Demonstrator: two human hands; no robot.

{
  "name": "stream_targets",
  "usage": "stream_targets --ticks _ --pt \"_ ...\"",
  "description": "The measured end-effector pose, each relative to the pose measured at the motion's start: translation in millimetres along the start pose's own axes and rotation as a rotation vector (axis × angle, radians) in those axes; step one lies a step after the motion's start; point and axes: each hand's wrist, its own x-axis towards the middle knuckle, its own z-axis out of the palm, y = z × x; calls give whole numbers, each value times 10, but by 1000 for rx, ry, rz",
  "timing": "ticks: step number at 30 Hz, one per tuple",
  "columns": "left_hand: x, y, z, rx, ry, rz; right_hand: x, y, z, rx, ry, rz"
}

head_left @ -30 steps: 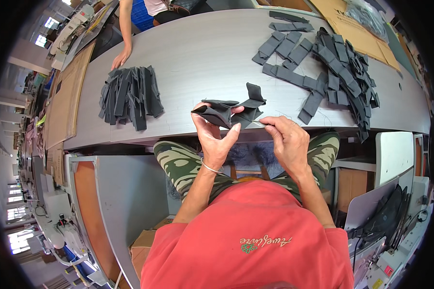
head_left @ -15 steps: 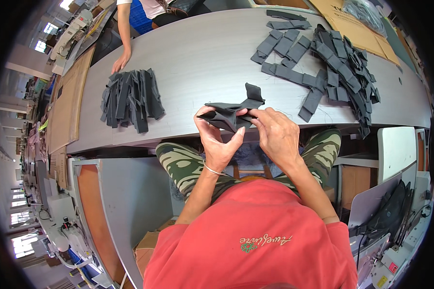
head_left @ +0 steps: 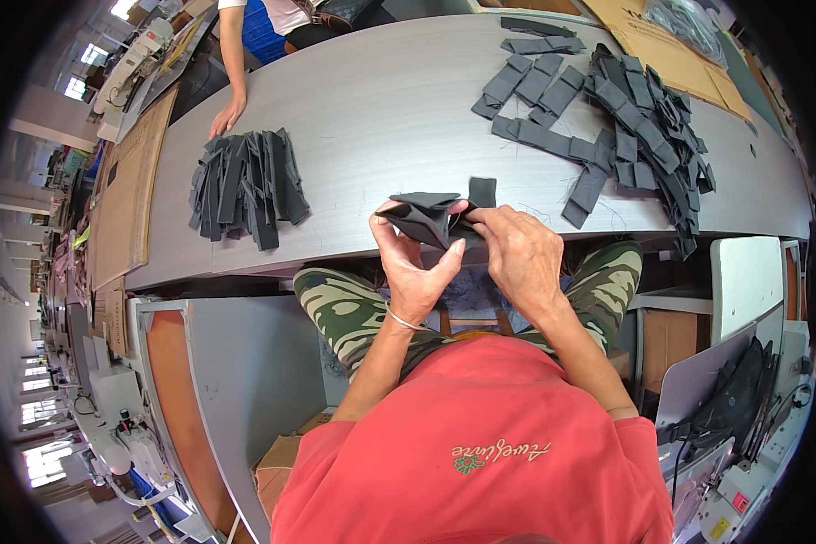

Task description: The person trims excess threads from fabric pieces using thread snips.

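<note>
Just by table edge (head_left: 335, 247), I see left hand (head_left: 415, 279) pinching dark cloth (head_left: 421, 220), right hand (head_left: 524, 257) touching it, grip unclear, room beyond.

item: fabric piece (head_left: 417, 227), dark grey; state: folded and creased, its layers parted into an open mouth toward the left; pose: small squarish flap (head_left: 482, 192) at the right end, pointing away from the person; place: between both hands (head_left: 412, 279), at the near edge of the table (head_left: 363, 109)
</note>
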Motion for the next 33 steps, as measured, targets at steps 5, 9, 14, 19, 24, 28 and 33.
stream_targets --ticks 5,9,14,19,24,28,33 --pt "162 130 -41 -319 73 -231 17 49 -89 261 -136 231" --pt "195 30 -163 -365 64 -366 -42 240 -114 503 -184 355" --pt "152 -23 -166 -454 35 -452 -48 323 -80 587 -218 326" --pt "90 -26 -124 -468 1 -477 36 233 -21 397 -136 97" --pt "-14 -84 -134 -386 42 -526 88 171 108 307 -97 -26" --pt "-91 -53 -165 -304 -55 -602 133 145 178 172 -51 -163" --pt "-180 25 -196 -99 -114 -584 126 104 180 63 -25 -216"
